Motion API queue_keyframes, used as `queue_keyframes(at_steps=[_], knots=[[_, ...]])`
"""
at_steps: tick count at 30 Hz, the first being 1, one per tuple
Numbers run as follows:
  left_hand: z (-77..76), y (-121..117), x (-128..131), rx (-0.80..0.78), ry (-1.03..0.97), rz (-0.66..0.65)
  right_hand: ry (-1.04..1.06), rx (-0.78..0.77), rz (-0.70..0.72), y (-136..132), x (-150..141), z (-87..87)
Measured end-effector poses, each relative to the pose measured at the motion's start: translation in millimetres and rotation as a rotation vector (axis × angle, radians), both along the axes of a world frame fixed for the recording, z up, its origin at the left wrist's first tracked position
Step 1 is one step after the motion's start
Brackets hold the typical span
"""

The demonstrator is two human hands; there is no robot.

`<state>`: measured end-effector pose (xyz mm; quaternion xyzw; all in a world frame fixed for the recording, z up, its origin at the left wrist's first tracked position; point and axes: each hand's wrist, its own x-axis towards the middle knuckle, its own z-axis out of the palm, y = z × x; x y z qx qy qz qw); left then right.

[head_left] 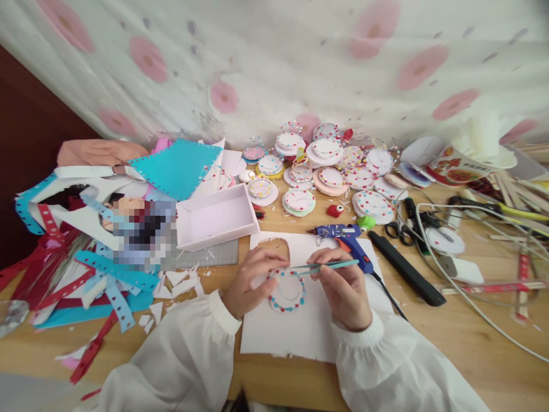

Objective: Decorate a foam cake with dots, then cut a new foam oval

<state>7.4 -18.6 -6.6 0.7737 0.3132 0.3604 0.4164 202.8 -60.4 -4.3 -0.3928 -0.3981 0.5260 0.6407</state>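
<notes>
My right hand (343, 289) grips a pair of teal tweezers (338, 265) whose points reach left toward my other hand. Thumb and fingers of my left hand (254, 278) are brought together around the tweezers' tip; whatever is pinched there is too small to make out. Just below both hands is a round white paper piece (286, 293) edged with red and blue dots. It is over a white sheet (291, 337) on the wooden table. Behind my right hand lies a blue glue gun (352, 243), its cord running to the right.
Several dotted paper discs in stacks (300, 200) stand at the back. A white box (217, 220) sits on a grey cutting mat (210, 256). Coloured paper scraps (115, 286) pile up left. Right are a black bar (405, 269), scissors (400, 233) and a white cable (461, 306).
</notes>
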Motion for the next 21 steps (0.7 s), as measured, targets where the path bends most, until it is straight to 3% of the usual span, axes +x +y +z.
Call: queue_keyframes(at_steps=[5, 21], knots=[[3.8, -1.1, 2.8, -0.011, -0.073, 0.148, -0.031, -0.007, 0.025, -1.2, -0.2, -4.0], [-2.4, -1.8, 3.7, 0.039, -0.036, 0.210, -0.151, 0.019, 0.076, -4.1, -2.5, -4.7]])
